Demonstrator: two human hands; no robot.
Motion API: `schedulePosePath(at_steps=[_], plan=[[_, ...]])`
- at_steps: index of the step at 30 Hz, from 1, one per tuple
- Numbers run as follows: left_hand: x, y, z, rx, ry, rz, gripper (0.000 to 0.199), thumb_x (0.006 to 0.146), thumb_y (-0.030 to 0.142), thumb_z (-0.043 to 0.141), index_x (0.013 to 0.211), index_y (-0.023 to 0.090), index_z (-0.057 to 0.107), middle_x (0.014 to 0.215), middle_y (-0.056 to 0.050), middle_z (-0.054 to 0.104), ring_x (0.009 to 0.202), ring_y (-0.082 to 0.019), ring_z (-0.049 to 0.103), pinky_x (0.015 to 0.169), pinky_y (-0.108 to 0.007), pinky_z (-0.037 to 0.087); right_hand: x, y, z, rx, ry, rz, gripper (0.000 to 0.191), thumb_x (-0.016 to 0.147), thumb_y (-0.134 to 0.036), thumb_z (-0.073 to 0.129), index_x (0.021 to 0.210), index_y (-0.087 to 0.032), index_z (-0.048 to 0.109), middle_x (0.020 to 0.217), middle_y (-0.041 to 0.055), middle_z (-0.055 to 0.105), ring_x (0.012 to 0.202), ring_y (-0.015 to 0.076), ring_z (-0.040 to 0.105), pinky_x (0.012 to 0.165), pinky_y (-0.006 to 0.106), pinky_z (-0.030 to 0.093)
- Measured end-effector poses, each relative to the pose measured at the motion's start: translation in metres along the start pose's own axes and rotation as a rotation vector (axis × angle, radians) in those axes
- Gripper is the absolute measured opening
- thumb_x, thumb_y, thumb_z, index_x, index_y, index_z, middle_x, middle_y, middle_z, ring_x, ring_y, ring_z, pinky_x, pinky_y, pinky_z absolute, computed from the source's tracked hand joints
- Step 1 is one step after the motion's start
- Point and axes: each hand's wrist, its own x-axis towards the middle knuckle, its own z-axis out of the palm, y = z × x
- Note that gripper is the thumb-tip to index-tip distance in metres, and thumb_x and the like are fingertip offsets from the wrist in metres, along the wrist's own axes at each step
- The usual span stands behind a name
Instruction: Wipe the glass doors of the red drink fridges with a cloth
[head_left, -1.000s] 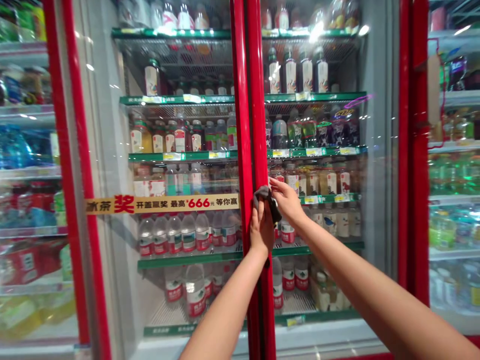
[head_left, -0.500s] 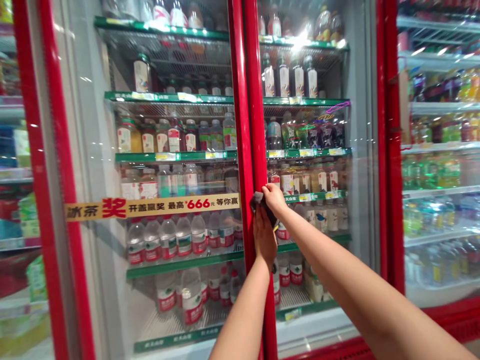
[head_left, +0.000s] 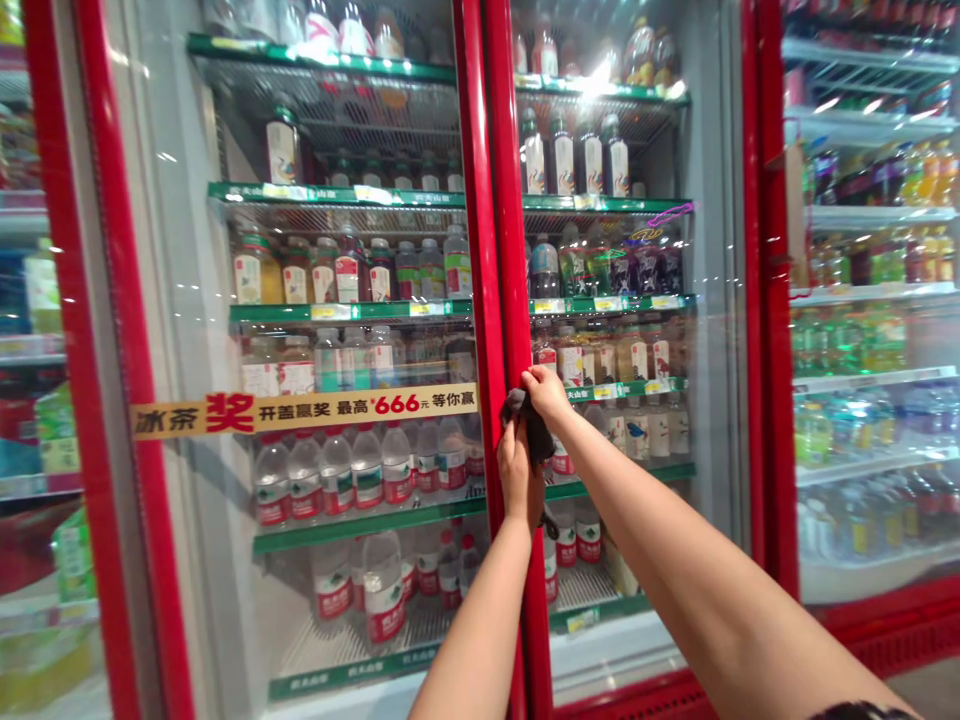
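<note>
Both of my hands are at the red door frame between two glass fridge doors. My left hand has its fingers bent up against a dark grey cloth, which is bunched on the frame and hangs down at its right side. Just above, my right hand is closed at the frame's right edge, thumb side up, touching the top of the cloth. Its fingertips are partly hidden. A small dark piece shows beside my left wrist; I cannot make out what it is.
Behind the glass, bottles of water and other drinks stand on green-edged shelves. A yellow printed strip crosses the left door. More red-framed fridges stand on both sides, with drink bottles at the right.
My left hand has shifted slightly left and turned, its fingers more bent. More of the cloth now hangs below my right hand, which stays at the frame edge.
</note>
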Motion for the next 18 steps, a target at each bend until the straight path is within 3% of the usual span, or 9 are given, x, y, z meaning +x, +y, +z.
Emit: schedulePosePath(at_steps=[3, 6, 9, 11, 13, 15, 18], plan=[[0.006, -0.002, -0.012, 0.035, 0.016, -0.008, 0.050, 0.083, 0.003, 0.045, 0.126, 0.019, 0.064, 0.125, -0.011, 0.066, 0.120, -0.022, 0.062, 0.105, -0.039, 0.050, -0.006, -0.002, -0.002, 0.046, -0.014, 0.040, 0.033, 0.080, -0.051, 0.056, 0.063, -0.024, 0.047, 0.056, -0.0066, 0.045, 0.059, 0.0130, 0.043, 0.058, 0.026, 0.035], [0.011, -0.004, -0.032, 0.075, 0.009, -0.033, 0.047, 0.080, 0.000, 0.044, 0.113, 0.021, 0.070, 0.112, -0.008, 0.067, 0.110, -0.022, 0.064, 0.100, -0.039, 0.052, -0.013, -0.004, -0.001, 0.094, -0.031, 0.102, 0.037, 0.081, -0.058, 0.054, 0.066, -0.025, 0.044, 0.054, -0.0078, 0.040, 0.053, 0.0122, 0.039, 0.052, 0.026, 0.033], [0.015, -0.008, -0.050, 0.142, 0.011, -0.050, 0.046, 0.080, 0.002, 0.046, 0.112, 0.022, 0.072, 0.112, -0.010, 0.064, 0.112, -0.026, 0.061, 0.100, -0.045, 0.050, -0.016, -0.006, 0.001, 0.117, -0.020, 0.129, 0.040, 0.082, -0.060, 0.052, 0.066, -0.025, 0.042, 0.054, -0.0085, 0.035, 0.052, 0.0114, 0.035, 0.051, 0.025, 0.030], [0.018, -0.013, -0.057, 0.198, -0.005, -0.024, 0.051, 0.080, 0.003, 0.048, 0.122, 0.023, 0.070, 0.122, -0.013, 0.062, 0.120, -0.029, 0.058, 0.105, -0.049, 0.046, -0.016, -0.007, 0.002, 0.118, -0.006, 0.125, 0.040, 0.081, -0.061, 0.053, 0.065, -0.025, 0.041, 0.054, -0.0085, 0.035, 0.053, 0.0113, 0.034, 0.051, 0.025, 0.029], [0.026, -0.019, -0.061, 0.303, -0.042, 0.072, 0.060, 0.080, 0.004, 0.051, 0.135, 0.026, 0.063, 0.139, -0.014, 0.058, 0.131, -0.032, 0.052, 0.113, -0.052, 0.039, -0.014, -0.007, 0.004, 0.111, 0.004, 0.108, 0.041, 0.080, -0.061, 0.054, 0.064, -0.025, 0.042, 0.054, -0.0081, 0.037, 0.054, 0.0117, 0.035, 0.052, 0.026, 0.029], [0.038, -0.028, -0.066, 0.409, -0.104, 0.250, 0.069, 0.081, 0.003, 0.051, 0.146, 0.027, 0.053, 0.152, -0.012, 0.050, 0.143, -0.032, 0.042, 0.120, -0.055, 0.029, -0.011, -0.005, 0.005, 0.102, 0.010, 0.079, 0.042, 0.079, -0.062, 0.055, 0.063, -0.025, 0.044, 0.054, -0.0076, 0.040, 0.056, 0.0121, 0.037, 0.054, 0.026, 0.030], [0.064, -0.043, -0.074, 0.450, -0.155, 0.479, 0.074, 0.082, 0.001, 0.044, 0.151, 0.029, 0.046, 0.158, -0.007, 0.045, 0.151, -0.027, 0.030, 0.124, -0.055, 0.021, -0.007, 0.000, 0.006, 0.092, 0.007, 0.032, 0.043, 0.079, -0.062, 0.055, 0.061, -0.024, 0.045, 0.054, -0.0072, 0.041, 0.057, 0.0120, 0.037, 0.055, 0.026, 0.030]])
